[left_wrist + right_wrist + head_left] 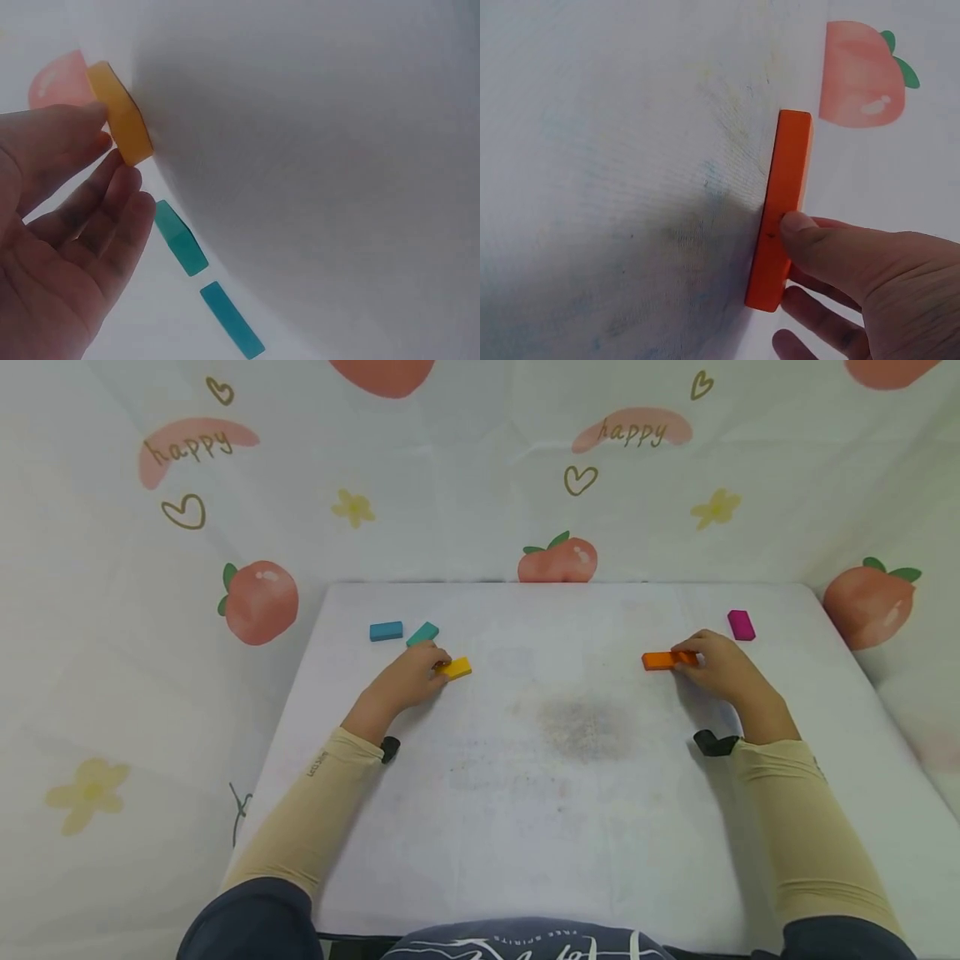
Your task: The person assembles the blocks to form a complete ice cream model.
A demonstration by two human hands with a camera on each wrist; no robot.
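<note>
On the left of the white table, my left hand (412, 677) pinches the near end of a yellow block (456, 668). The left wrist view shows the thumb on the yellow block (122, 116) and other fingers loosely bent below it. Just behind this hand is a teal-green block (423, 633), with a blue block (386, 631) to its left. At the right, my right hand (723, 667) holds a long orange block (658, 661) by its right part. In the right wrist view the thumb presses the orange block's face (787, 161); some fingertips are hidden behind it.
A magenta block (741, 625) lies beyond the right hand, near the table's far right corner. The white tabletop (517, 827) has a grey smudge around its middle. A patterned cloth (450, 468) hangs behind the table's back edge.
</note>
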